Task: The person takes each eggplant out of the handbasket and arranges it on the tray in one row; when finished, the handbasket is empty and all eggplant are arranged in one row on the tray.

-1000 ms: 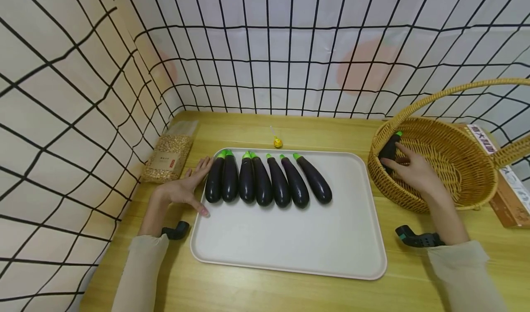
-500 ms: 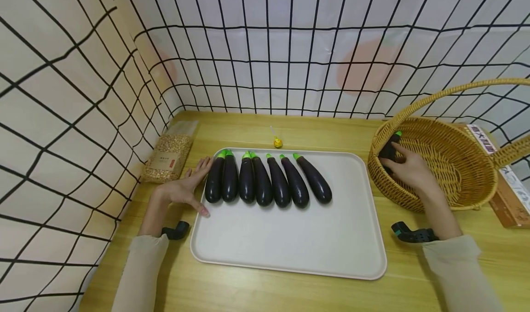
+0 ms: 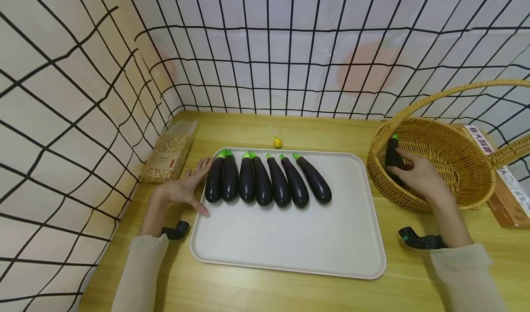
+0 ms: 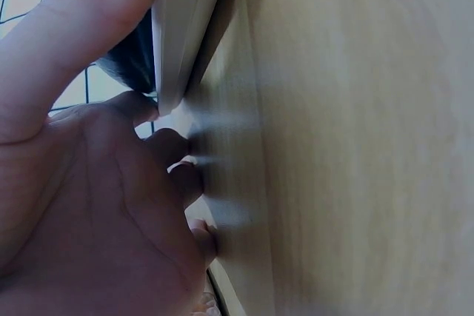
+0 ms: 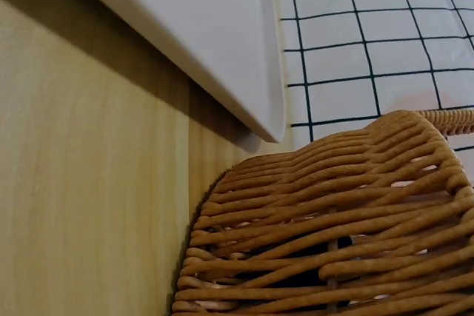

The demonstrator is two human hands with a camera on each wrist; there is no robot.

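A white tray (image 3: 290,243) holds several dark purple eggplants (image 3: 262,183) with green stems, side by side along its back half. My left hand (image 3: 184,190) rests at the tray's left edge, fingers spread, thumb over the rim. In the left wrist view its fingertips reach down beside the tray wall. Inside the wicker basket (image 3: 434,139) at the right, my right hand (image 3: 422,176) holds one eggplant (image 3: 392,153) between thumb and fingers, against the left inner wall. The basket's weave hides most of that hand in the right wrist view.
A bag of grains (image 3: 165,159) lies left of the tray. Behind the tray is a yellow-wrapped lollipop (image 3: 278,142). An orange-brown box (image 3: 509,201) sits beside the basket, whose tall handle (image 3: 455,91) arches over it. Black wire grid stands at the back and left.
My right hand and the eggplant it holds have shifted slightly right and toward me within the basket, and the eggplant lies less slanted. The left hand and the row of eggplants stay put.
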